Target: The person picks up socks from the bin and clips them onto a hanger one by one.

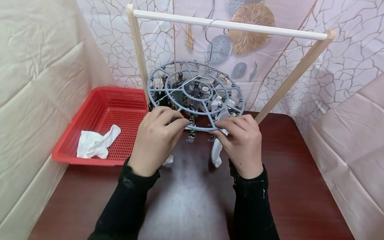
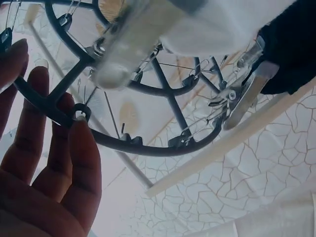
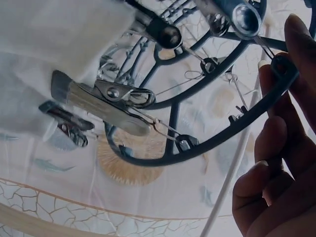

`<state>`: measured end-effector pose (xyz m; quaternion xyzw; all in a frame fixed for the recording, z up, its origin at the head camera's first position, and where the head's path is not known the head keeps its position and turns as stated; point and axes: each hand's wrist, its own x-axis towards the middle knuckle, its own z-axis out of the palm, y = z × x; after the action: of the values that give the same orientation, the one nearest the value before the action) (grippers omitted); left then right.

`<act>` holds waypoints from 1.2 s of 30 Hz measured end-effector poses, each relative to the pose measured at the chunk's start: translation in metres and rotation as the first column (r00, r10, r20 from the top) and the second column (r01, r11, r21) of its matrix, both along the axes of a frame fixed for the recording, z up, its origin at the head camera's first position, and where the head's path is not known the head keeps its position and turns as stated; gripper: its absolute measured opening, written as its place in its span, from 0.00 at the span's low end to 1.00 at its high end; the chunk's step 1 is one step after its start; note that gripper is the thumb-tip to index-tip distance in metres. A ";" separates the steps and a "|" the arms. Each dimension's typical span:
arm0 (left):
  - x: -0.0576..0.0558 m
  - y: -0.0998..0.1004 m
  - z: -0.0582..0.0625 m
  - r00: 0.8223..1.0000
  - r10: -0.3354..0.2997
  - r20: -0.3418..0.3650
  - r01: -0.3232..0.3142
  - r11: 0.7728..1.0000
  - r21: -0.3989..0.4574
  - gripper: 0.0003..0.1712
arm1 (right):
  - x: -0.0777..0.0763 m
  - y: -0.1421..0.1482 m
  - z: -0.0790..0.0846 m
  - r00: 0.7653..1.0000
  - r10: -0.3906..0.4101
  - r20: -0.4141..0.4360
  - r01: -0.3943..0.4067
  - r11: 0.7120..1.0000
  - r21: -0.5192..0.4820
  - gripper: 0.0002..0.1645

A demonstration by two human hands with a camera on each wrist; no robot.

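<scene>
A round grey-blue clip hanger (image 1: 201,128) hangs by its metal hook from a white rod, its front rim between my hands. With my left hand (image 1: 157,138) I grip the rim at front left; in the left wrist view the fingers curl about it. My right hand (image 1: 244,143) pinches the rim at front right between thumb and fingers. Clips dangle all round the hanger, such as the clip (image 2: 249,96) beside dark fabric. White cloth (image 3: 54,39) is held in clips in the right wrist view. Below my right hand hangs a white sock (image 1: 216,153).
A red perforated basket (image 1: 72,133) stands at the left with a white sock-like piece (image 1: 97,141) inside. The rod (image 1: 180,18) rests on wooden posts, one a slanted post (image 1: 295,78) at right. Beneath lies a dark red table (image 1: 300,186). Patterned cloth lines the back.
</scene>
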<state>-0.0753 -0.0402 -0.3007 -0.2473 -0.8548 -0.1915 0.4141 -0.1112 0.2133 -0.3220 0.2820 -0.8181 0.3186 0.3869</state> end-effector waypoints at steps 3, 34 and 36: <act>-0.002 -0.002 -0.003 0.999 0.044 0.000 -0.044 0.999 -0.010 0.08 | 0.002 -0.005 -0.001 1.000 0.017 -0.009 -0.017 1.000 0.000 0.14; -0.010 -0.013 -0.006 1.000 0.025 0.010 -0.025 0.998 0.052 0.11 | 0.006 -0.084 -0.031 0.911 0.147 0.386 -0.080 0.980 -0.185 0.31; -0.012 -0.016 -0.007 1.000 0.022 0.014 -0.023 0.998 0.055 0.11 | 0.005 -0.082 -0.030 0.888 0.177 0.425 -0.104 0.976 -0.190 0.35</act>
<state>-0.0869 -0.0564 -0.3077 -0.2248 -0.8547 -0.2122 0.4170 -0.1063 0.1312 -0.3516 0.2291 -0.8330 0.4666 0.1896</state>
